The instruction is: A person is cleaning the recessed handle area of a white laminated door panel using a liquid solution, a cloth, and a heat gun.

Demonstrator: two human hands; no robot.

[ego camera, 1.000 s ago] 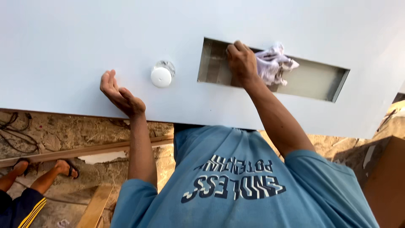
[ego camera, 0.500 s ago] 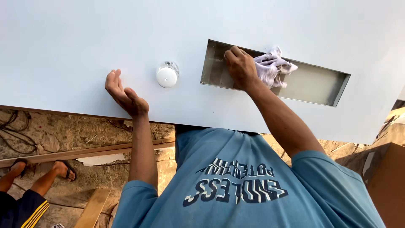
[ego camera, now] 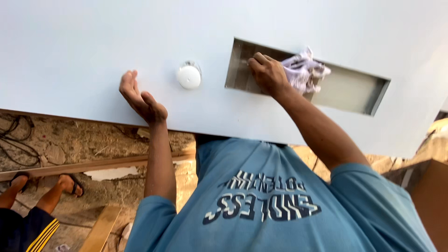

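While we look down our own chest, a broad white panel (ego camera: 84, 51) fills the upper part of the view, smooth and matte, its lower edge running from the left side down towards the right. Below that edge lies rough earthen ground (ego camera: 60, 140), with a pale wooden strip (ego camera: 70, 166) laid across it, a dark cable (ego camera: 14, 135) looping at the far left and a yellowish plank (ego camera: 100, 228) lower down. Another person's sandalled feet (ego camera: 44, 184) stand on that ground at the left, above dark shorts with yellow stripes. A brown box-like shape (ego camera: 429, 200) sits at the right edge.

Cut into the panel is a long rectangular recess (ego camera: 350, 91) with greyish metal-looking walls. Our right hand (ego camera: 266, 74) reaches into its left part, fingers closed around a crumpled white cloth (ego camera: 303, 70), which is pressed against the inside of the recess and bunches out just to the right of the knuckles.

Our left hand (ego camera: 140, 100) rests against the panel near its lower edge, palm to the surface, fingers open and loosely curved, holding nothing. Between the two hands, just left of the recess, a small round white knob (ego camera: 189, 76) stands out from the panel, apart from both
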